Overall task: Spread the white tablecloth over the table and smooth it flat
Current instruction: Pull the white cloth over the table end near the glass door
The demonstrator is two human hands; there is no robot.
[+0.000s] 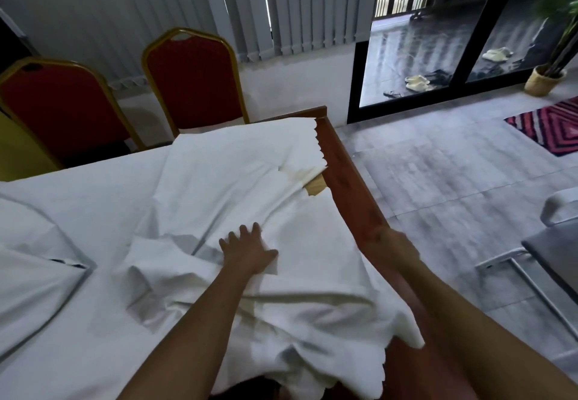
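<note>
white tablecloth (237, 180), rumpled, table (347, 174) edge bare

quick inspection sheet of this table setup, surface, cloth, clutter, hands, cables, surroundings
surface: wooden table, right edge strip bare, tan patch exposed near the far corner
job's things: white tablecloth bunched and creased, not flat
clutter: nothing seen
grippers: left hand flat, fingers spread on the cloth; right hand blurred at the table's right edge, grip unclear
cables: nothing seen
surroundings: two red chairs, vertical blinds, glass door, striped rug, potted plant
</note>
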